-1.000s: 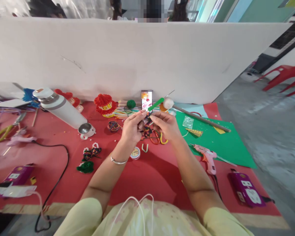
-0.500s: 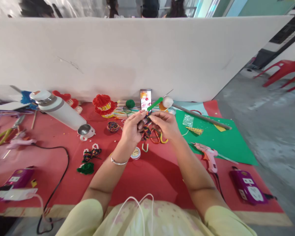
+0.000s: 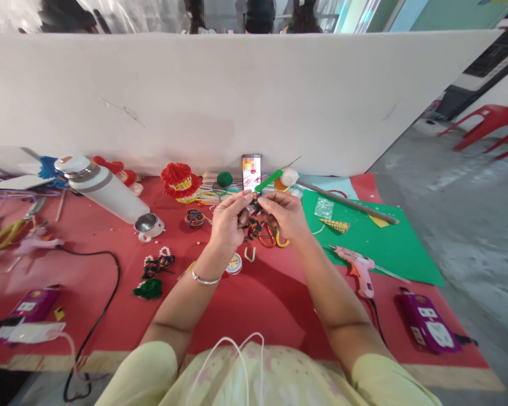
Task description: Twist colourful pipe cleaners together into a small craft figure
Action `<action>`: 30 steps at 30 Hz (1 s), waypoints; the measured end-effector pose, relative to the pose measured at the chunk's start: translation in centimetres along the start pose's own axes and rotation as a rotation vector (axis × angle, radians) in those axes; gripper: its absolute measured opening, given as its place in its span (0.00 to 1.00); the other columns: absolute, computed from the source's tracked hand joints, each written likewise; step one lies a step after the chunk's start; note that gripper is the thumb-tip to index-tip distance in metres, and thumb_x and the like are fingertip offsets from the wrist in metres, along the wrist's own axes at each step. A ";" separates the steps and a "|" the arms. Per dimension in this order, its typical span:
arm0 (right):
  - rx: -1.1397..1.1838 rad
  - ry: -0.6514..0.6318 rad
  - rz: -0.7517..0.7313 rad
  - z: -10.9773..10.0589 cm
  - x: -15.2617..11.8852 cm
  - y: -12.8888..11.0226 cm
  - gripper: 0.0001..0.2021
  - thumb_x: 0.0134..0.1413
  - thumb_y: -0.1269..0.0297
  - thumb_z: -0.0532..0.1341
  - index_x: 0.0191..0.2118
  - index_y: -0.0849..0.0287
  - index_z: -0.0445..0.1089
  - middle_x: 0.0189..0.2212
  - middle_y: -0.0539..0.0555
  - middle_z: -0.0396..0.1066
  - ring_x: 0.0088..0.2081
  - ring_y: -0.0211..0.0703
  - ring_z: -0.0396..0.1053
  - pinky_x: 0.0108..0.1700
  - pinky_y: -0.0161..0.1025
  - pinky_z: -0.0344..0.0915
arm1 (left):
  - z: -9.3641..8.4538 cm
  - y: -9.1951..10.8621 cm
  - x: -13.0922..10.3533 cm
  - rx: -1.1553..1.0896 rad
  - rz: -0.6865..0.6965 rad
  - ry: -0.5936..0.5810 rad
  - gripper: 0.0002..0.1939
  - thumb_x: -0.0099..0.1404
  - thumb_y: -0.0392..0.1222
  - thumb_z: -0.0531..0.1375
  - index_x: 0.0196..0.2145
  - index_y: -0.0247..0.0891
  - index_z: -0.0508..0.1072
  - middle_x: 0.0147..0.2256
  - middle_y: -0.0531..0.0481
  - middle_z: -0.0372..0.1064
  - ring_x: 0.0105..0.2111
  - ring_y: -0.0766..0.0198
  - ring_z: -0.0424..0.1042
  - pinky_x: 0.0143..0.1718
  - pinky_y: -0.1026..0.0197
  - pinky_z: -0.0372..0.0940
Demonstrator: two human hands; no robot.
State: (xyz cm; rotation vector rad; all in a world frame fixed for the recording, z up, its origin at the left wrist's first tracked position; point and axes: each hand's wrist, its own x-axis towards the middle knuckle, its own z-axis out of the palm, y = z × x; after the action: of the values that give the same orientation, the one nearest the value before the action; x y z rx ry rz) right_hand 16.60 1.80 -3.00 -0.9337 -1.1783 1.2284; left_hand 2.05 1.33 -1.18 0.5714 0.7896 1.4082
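Near the middle of the red table (image 3: 254, 310), my left hand (image 3: 230, 217) pinches a dark multicoloured yarn piece (image 3: 253, 226), part of which hangs below the fingers. My right hand (image 3: 284, 211) is closed on the same piece from the other side, its fingertips close to the left ones. A green-handled hook (image 3: 268, 180) with a thin metal shaft sticks up and right from between the hands; which hand holds it is unclear. Behind the hands a phone (image 3: 251, 171) leans upright against the white partition. Scissors (image 3: 267, 234) lie just below the right hand.
At the left stand a white flask (image 3: 105, 189) and a metal cup (image 3: 149, 225). A red yarn piece (image 3: 180, 180) and a multicoloured yarn ball (image 3: 195, 218) lie left of the hands. On the right are green sheet (image 3: 398, 248), a stick (image 3: 351, 202) and a pink glue gun (image 3: 359, 268).
The green-handled hook has shifted very slightly to the right. Both hands keep nearly the same place and grip, with the fingertips a little closer over the yarn piece.
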 end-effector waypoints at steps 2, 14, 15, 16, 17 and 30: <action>-0.001 0.011 0.004 0.0 0.0 0.0 0.16 0.52 0.46 0.75 0.31 0.54 0.80 0.23 0.47 0.73 0.23 0.33 0.65 0.23 0.34 0.59 | 0.1 0.0 -0.1 0.015 0.014 0.000 0.13 0.47 0.37 0.78 0.32 0.35 0.85 0.24 0.55 0.75 0.15 0.80 0.56 0.14 0.69 0.44; -0.076 0.033 0.000 -0.5 0.2 0.7 0.18 0.54 0.44 0.74 0.32 0.54 0.79 0.25 0.47 0.74 0.24 0.34 0.64 0.26 0.35 0.60 | 0.2 -0.1 -0.2 0.045 0.037 0.013 0.09 0.50 0.37 0.75 0.32 0.35 0.85 0.23 0.55 0.72 0.15 0.78 0.56 0.15 0.68 0.44; -0.071 0.032 -0.003 -0.5 0.2 0.7 0.17 0.54 0.44 0.74 0.32 0.54 0.79 0.25 0.47 0.75 0.24 0.35 0.65 0.27 0.35 0.60 | 0.3 -0.1 -0.2 0.043 0.035 0.015 0.09 0.50 0.36 0.75 0.32 0.35 0.85 0.23 0.55 0.72 0.15 0.78 0.56 0.15 0.68 0.45; -0.067 0.031 -0.006 -0.4 0.2 0.6 0.17 0.54 0.44 0.74 0.32 0.54 0.79 0.24 0.47 0.75 0.24 0.34 0.65 0.27 0.35 0.60 | 0.3 -0.1 -0.2 0.042 0.031 0.017 0.09 0.50 0.36 0.75 0.32 0.35 0.85 0.24 0.55 0.72 0.15 0.78 0.57 0.15 0.68 0.45; -0.065 0.030 -0.008 -0.4 0.2 0.6 0.17 0.54 0.45 0.74 0.32 0.54 0.80 0.24 0.47 0.75 0.24 0.34 0.65 0.27 0.35 0.61 | 0.3 -0.1 -0.2 0.041 0.028 0.018 0.09 0.50 0.36 0.76 0.32 0.35 0.85 0.24 0.55 0.72 0.15 0.78 0.57 0.15 0.68 0.45; -0.073 0.033 0.000 -0.3 0.1 0.4 0.17 0.53 0.44 0.74 0.32 0.53 0.80 0.26 0.48 0.76 0.26 0.37 0.68 0.29 0.37 0.68 | 0.1 0.0 0.1 0.033 -0.005 0.003 0.10 0.50 0.37 0.75 0.32 0.35 0.84 0.24 0.55 0.72 0.15 0.78 0.57 0.14 0.68 0.43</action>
State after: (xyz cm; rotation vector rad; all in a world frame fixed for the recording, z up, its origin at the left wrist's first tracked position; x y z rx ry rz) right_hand 16.86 2.00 -3.43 -1.0049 -1.2037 1.1726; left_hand 2.15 1.39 -1.15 0.5927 0.8174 1.3939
